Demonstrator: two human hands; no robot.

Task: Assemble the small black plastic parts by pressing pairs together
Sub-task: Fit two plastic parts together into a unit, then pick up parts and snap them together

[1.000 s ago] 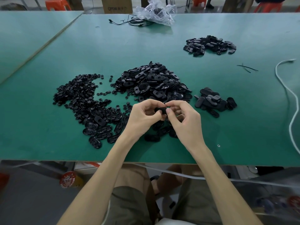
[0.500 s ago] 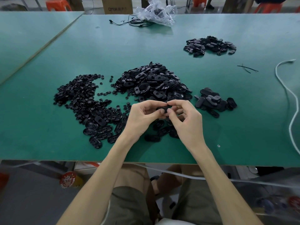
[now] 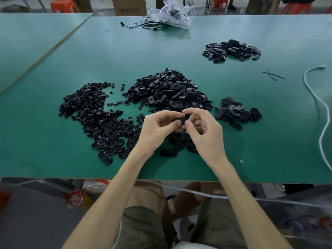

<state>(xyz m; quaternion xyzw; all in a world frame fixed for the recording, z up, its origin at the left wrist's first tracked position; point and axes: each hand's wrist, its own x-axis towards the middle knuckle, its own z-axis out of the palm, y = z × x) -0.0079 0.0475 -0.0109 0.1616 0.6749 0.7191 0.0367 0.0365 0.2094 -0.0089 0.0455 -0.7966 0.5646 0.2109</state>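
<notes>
Green table point(image 3: 53, 141), and just in front of the big heap of oval black shells point(image 3: 167, 90) the left hand point(image 3: 158, 130) and right hand point(image 3: 206, 133) meet. Fingers are curled, with both thumbs and forefingers pinching one black oval part point(image 3: 179, 120) between them. Forearms angle in from the near edge.

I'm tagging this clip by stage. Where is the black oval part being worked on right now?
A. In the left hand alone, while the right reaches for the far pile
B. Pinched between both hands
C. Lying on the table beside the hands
B: the black oval part sits between the fingers of the left hand and the right hand, above the green table.
</notes>
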